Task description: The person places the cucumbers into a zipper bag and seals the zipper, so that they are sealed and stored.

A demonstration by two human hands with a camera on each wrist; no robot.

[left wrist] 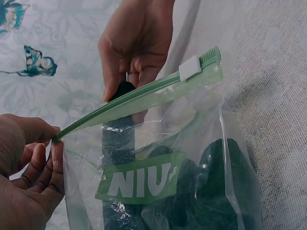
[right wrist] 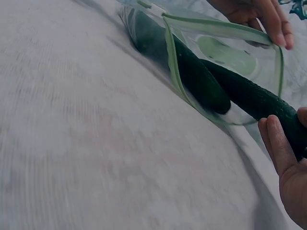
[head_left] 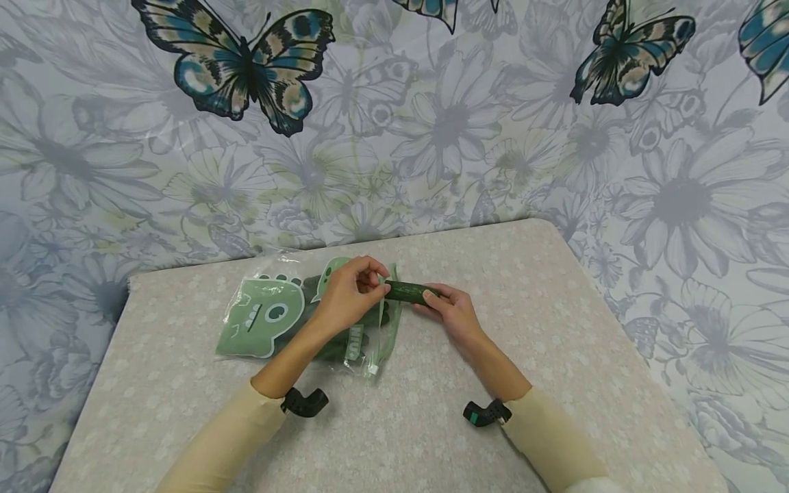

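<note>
A clear zip bag (head_left: pixel 249 335) with a green cartoon print lies on the table, its mouth facing right. My left hand (head_left: pixel 345 298) pinches the green zip edge at one corner of the mouth. In my right hand (head_left: pixel 457 316) I grip the outer end of a dark green cucumber (head_left: pixel 407 292), thumb on one side and fingers on the other. The far part of that cucumber is inside the bag, as the right wrist view shows through the open mouth. Another cucumber (right wrist: pixel 204 86) lies inside beside it. More dark green shapes show through the plastic in the left wrist view.
A white slider (left wrist: pixel 190 68) sits near the other end of the green zip. The table (head_left: pixel 524 274) has a pale floral cloth and meets a wall (head_left: pixel 431 185) with flower and butterfly prints at its back edge.
</note>
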